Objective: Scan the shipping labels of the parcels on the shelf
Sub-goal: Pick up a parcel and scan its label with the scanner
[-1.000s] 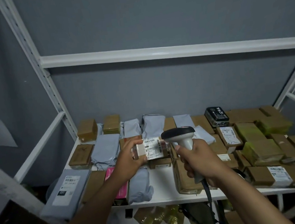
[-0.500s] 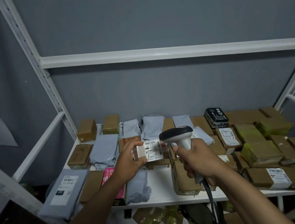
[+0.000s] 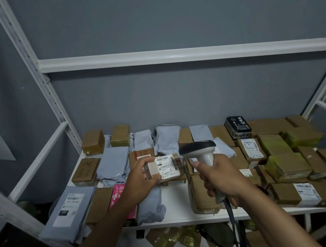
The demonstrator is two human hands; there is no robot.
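Note:
My left hand [image 3: 139,180] grips a small taped box [image 3: 165,168] above the shelf, its white shipping label turned up towards me. Just right of it, my right hand [image 3: 221,180] holds the handle of a grey barcode scanner [image 3: 200,152]. The scanner's dark head points left at the label, almost touching the box. Its cable hangs down past the shelf's front edge. Several cardboard boxes and grey mailer bags cover the white shelf [image 3: 175,200].
A grey mailer with a label [image 3: 70,208] overhangs the shelf's front left corner. A pink box [image 3: 118,193] lies under my left forearm. Brown labelled boxes [image 3: 297,191] crowd the right side. White frame rails [image 3: 190,55] cross above. More parcels sit on the lower shelf [image 3: 174,242].
The small box has tilted in my left hand, so its label faces me more squarely. The scanner has stayed beside it with barely any shift.

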